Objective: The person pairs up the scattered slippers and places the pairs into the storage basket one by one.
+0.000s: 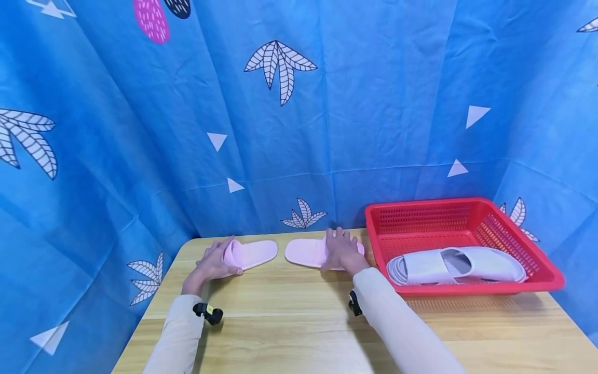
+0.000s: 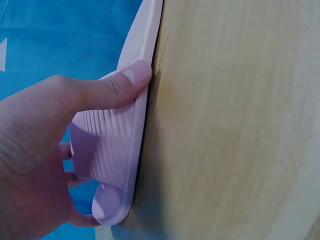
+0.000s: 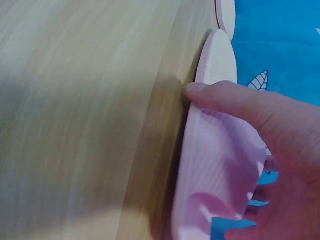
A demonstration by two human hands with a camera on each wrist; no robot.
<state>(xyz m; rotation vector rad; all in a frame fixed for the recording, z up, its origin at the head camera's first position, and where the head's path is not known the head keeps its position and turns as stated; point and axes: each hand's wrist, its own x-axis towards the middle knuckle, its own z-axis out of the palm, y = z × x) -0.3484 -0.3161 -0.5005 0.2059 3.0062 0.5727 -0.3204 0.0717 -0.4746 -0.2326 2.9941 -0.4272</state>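
Note:
Two pink slide slippers lie on the wooden table near its back edge, heel ends facing each other across a small gap. On the left slipper (image 1: 257, 253), my left hand (image 1: 215, 263) spans the strap, with the thumb on the near side edge and the other fingers round the far side. My right hand (image 1: 342, 252) likewise straddles the strap of the right slipper (image 1: 302, 251). Its thumb (image 3: 220, 95) presses the near edge of the sole, while the other fingers reach over the far side. Both straps are ribbed, as the wrist views show.
A red plastic basket (image 1: 537, 259) stands at the right of the table (image 1: 280, 332), holding white slippers (image 1: 425, 266) along its near wall. Behind the table hangs a blue patterned curtain (image 1: 374, 130), which also runs along the left and right sides.

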